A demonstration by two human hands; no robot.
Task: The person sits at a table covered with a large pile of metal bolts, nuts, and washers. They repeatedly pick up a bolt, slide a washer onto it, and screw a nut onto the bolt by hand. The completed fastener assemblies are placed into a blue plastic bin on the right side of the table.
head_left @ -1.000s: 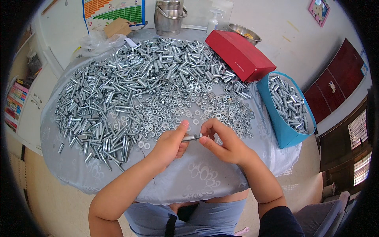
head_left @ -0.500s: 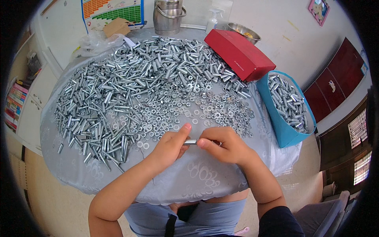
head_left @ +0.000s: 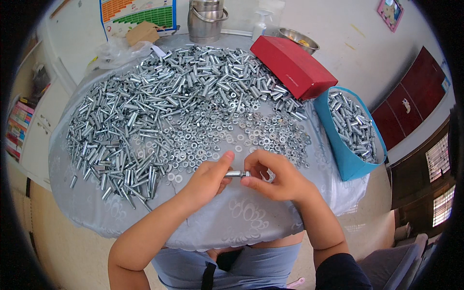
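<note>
My left hand (head_left: 209, 178) is closed around a shiny metal sleeve anchor (head_left: 234, 174), which lies level and points to the right. A hex nut (head_left: 247, 174) sits at the anchor's right end. My right hand (head_left: 276, 175) curls around that end, with the thumb against the nut from below and the forefinger arched above it. Just beyond my hands, loose nuts and washers (head_left: 195, 142) are spread on the cloth. A large heap of metal sleeves and bolts (head_left: 130, 108) covers the left and far parts of the table.
A patterned grey cloth (head_left: 212, 220) covers the table. At the right stands a blue bin (head_left: 338, 150) full of metal pieces. A red box (head_left: 295, 67) rests behind it. Farther back are a steel pail (head_left: 205, 24), a spray bottle (head_left: 259, 26) and a metal bowl (head_left: 309, 46).
My right forefinger has lifted and opened away from the thumb, uncovering the nut at the anchor's end. My left hand stays in place with its hold.
</note>
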